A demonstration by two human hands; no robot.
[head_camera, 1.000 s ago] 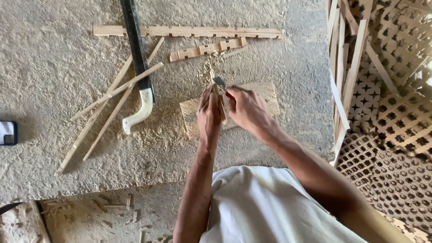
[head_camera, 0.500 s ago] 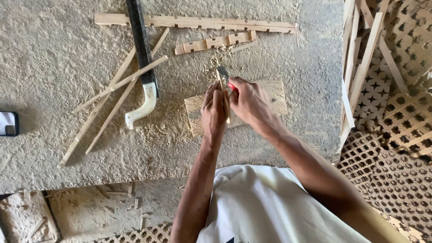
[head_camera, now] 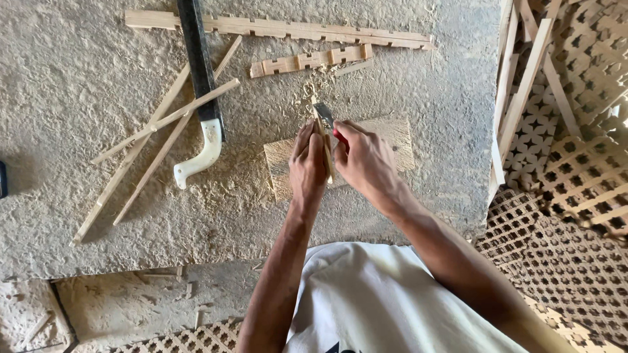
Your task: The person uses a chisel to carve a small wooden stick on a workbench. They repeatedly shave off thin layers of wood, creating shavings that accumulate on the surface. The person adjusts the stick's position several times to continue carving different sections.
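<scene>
Pinching a thin strip [head_camera: 322,140] upright on a block [head_camera: 281,167], the left hand [head_camera: 309,163] steadied it. The right hand [head_camera: 366,160], just beside, gripped a red-handled knife [head_camera: 326,116], blade against the strip's upper end, along its length.

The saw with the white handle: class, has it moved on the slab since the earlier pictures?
No. The saw lies across the same crossed sticks and notched strip; only the camera view shifted.
</scene>
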